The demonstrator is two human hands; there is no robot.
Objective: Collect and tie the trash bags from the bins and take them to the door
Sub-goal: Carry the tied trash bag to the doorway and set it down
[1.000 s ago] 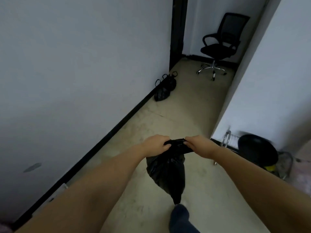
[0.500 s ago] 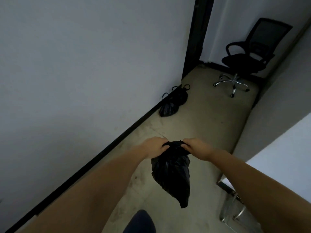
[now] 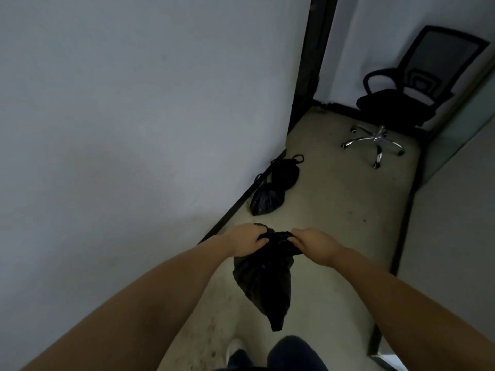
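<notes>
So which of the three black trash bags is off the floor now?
The bag gripped at its top by the left hand and right hand. It hangs free; the other two bags lie against the wall.

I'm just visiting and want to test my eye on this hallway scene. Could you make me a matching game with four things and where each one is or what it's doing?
Things:
1. held trash bag
2. two tied trash bags
3. office chair
4. left hand

Places or states:
A. stands at the far end of the corridor
B. hangs in the air between both hands
C. lie on the floor against the left wall
D. grips the top of the bag, opposite the right hand

Pairs: 1-B, 2-C, 3-A, 4-D
</notes>
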